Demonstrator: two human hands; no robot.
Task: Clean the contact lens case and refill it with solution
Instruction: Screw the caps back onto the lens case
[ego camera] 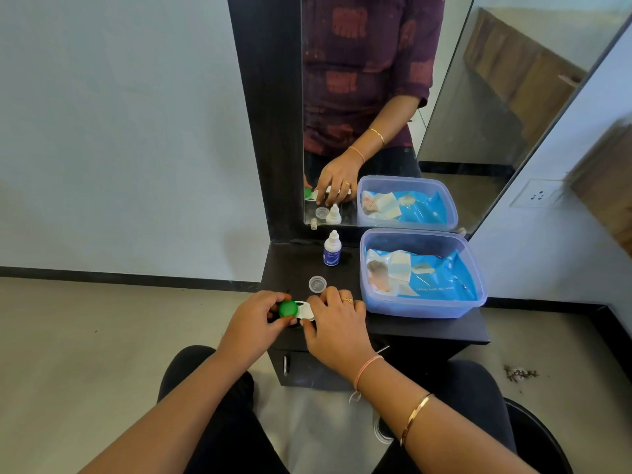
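Just below the frame's centre, over the dark shelf's front edge, the left hand pinches the green cap of the white contact lens case, whose other end the right hand grips, the solution bottle upright above them.

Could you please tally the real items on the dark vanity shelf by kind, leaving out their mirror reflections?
contact lens case: 1
solution bottle: 1
small clear cap: 1
plastic tub: 1
pack of wet wipes, inside the tub: 1
Total: 5
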